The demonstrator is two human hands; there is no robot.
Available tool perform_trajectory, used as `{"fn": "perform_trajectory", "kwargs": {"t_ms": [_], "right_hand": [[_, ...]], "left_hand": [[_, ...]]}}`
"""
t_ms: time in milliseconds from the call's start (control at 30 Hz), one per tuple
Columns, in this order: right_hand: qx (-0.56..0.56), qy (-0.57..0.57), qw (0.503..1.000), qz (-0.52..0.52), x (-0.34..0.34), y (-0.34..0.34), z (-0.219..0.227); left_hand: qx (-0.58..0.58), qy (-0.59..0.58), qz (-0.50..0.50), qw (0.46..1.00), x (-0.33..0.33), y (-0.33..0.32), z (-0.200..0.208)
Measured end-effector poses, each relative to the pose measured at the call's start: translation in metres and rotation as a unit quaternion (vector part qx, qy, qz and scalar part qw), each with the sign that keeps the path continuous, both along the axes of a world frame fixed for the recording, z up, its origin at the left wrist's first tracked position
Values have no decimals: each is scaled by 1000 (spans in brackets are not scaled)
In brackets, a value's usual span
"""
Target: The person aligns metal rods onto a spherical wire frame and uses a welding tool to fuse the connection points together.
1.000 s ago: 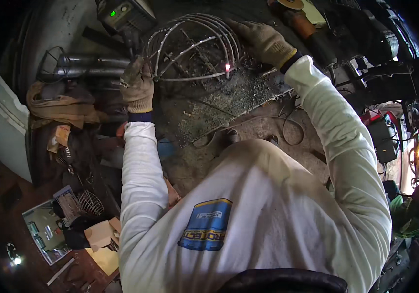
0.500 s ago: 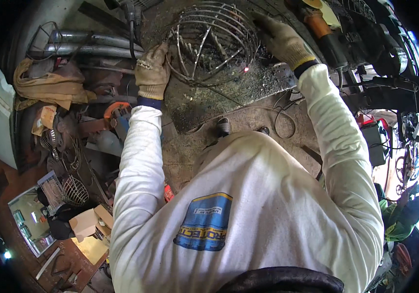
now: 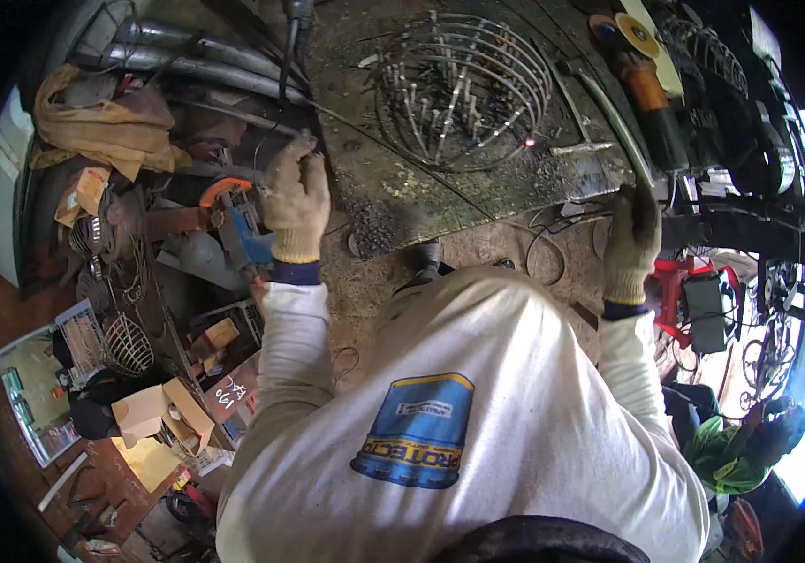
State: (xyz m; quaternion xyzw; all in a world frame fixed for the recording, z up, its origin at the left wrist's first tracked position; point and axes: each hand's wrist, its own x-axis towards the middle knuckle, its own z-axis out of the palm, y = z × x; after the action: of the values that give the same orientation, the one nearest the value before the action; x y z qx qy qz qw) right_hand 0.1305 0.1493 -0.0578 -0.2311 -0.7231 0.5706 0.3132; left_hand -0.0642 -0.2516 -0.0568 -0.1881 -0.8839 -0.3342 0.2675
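Note:
A round cage of bent metal rods (image 3: 463, 89) lies on the dark worktable (image 3: 506, 202). A small spot glows red on its near right rim, and short metal stubs show through its bars. My left hand (image 3: 297, 202), in a pale knitted glove, is raised near the table's left edge. Its fingers are loosely bent and apart, with nothing visible in them. At the table's near right corner, my right hand (image 3: 632, 244), in a matching glove with dark stains, is closed at the near end of a long grey metal bar (image 3: 616, 122). The fingertips are partly hidden.
An orange and black angle grinder (image 3: 649, 94) lies on the right. Metal pipes (image 3: 201, 80) and a brown cloth (image 3: 107, 117) are at the far left. A cable (image 3: 553, 258) loops below the table's edge. At right a person in green (image 3: 736, 450) is low down.
Both hands have left the cage and drawn back toward me. The right hand has moved to the bar's near end. The view has shifted, and more of the tabletop shows.

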Motion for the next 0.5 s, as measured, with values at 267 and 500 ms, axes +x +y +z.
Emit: {"fn": "perform_trajectory", "kwargs": {"t_ms": [267, 500], "right_hand": [[-35, -99, 993, 46, 20, -36, -22], [32, -165, 983, 68, 20, -56, -26]], "left_hand": [[3, -6, -26, 1000, 10, 16, -20], [10, -45, -89, 995, 10, 13, -25]]}}
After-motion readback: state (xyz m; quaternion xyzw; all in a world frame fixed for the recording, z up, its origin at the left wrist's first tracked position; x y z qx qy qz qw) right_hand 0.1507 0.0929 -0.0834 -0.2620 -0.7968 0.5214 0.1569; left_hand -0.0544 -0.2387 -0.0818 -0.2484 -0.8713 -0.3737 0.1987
